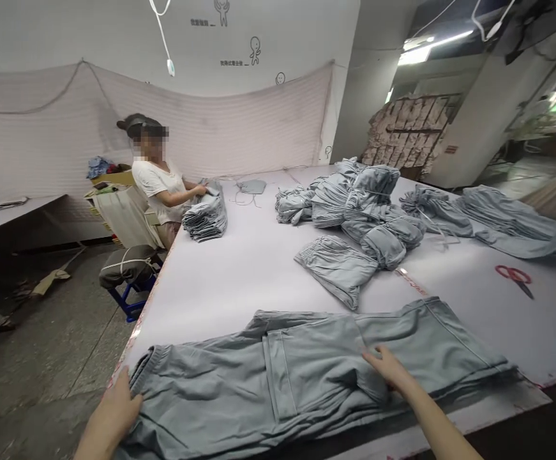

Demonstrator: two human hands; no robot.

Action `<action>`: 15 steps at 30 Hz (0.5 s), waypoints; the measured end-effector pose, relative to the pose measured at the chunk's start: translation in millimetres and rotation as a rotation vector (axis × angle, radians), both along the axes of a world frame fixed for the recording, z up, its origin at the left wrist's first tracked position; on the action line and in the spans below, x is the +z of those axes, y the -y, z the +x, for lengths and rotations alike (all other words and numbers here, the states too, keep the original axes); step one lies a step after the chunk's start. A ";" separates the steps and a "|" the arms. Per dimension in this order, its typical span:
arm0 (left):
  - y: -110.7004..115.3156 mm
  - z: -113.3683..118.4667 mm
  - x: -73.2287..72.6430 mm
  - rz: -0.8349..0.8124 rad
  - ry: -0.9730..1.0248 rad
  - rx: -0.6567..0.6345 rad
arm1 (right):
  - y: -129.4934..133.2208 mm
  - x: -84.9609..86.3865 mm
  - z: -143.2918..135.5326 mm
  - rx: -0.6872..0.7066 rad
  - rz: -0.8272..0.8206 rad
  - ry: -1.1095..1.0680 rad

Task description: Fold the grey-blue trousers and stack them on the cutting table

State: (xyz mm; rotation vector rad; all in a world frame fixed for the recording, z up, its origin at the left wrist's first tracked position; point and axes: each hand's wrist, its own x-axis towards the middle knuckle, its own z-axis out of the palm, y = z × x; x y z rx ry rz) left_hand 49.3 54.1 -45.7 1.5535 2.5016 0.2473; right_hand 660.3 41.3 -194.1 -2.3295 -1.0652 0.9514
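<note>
- Fingers (pixel 372 356) of my right hand (pixel 387 368) lie flat and spread on the grey trousers (pixel 306 377), pressing, gripping nothing.
- Left hand (pixel 117 409) rests open at the trousers' waistband end, fingers on the cloth edge.
- Trousers lie flat across the near edge of the white table (pixel 239 268).
- Beyond them: one folded pair (pixel 338 267), then a heap of bundles (pixel 354 198).
- Red scissors (pixel 514 276) lie well apart, to the right.
- Seated co-worker (pixel 156 185) handles a stack (pixel 207 217).

Trousers (pixel 306 377) lie spread along the table's (pixel 239 268) near edge. Behind them lies a folded pair (pixel 338 268), with tied bundles (pixel 368 204) farther back. Scissors (pixel 514 276) lie right; a stack (pixel 207 218) sits far left before a seated person (pixel 156 191).
</note>
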 end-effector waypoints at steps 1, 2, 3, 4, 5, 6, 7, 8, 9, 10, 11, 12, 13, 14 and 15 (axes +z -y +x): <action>3.1 9.8 -1.1 0.022 -0.124 -0.017 | 8.8 -2.0 -1.6 -0.025 0.008 -0.032; 6.8 22.9 -3.7 0.079 -0.217 -0.059 | 16.8 -2.4 -4.3 -0.042 0.030 -0.080; 10.9 39.3 -8.4 0.165 -0.248 -0.126 | 23.5 -0.9 -7.8 -0.054 0.059 -0.142; 15.4 58.5 -15.4 0.247 -0.200 -0.218 | 28.4 2.9 -11.6 -0.069 0.091 -0.204; 20.1 79.9 -24.5 0.275 -0.069 -0.327 | 31.3 8.6 -15.0 -0.094 0.115 -0.260; 25.0 102.3 -35.2 0.246 0.100 -0.427 | 32.3 15.7 -17.3 -0.126 0.130 -0.295; 30.0 124.3 -46.9 0.147 0.257 -0.519 | 32.0 23.2 -18.0 -0.156 0.132 -0.305; 35.0 144.5 -58.6 0.037 0.361 -0.591 | 31.1 30.3 -16.9 -0.167 0.122 -0.284; 39.5 161.9 -69.5 -0.066 0.396 -0.641 | 30.4 36.1 -14.2 -0.140 0.096 -0.216; 43.2 175.5 -78.8 -0.164 0.376 -0.682 | 30.6 39.9 -10.1 -0.087 0.057 -0.113; 45.9 185.1 -86.1 -0.232 0.312 -0.709 | 32.0 41.7 -5.4 -0.023 0.008 0.002; 47.3 191.0 -91.2 -0.281 0.233 -0.725 | 34.8 41.6 -0.9 0.035 -0.041 0.112; 47.5 193.7 -94.2 -0.315 0.162 -0.734 | 38.7 40.1 2.7 0.077 -0.088 0.202; 46.6 194.1 -95.4 -0.339 0.116 -0.741 | 43.1 37.9 4.8 0.102 -0.125 0.259; 45.1 192.9 -95.2 -0.356 0.102 -0.744 | 47.2 36.0 4.9 0.107 -0.150 0.281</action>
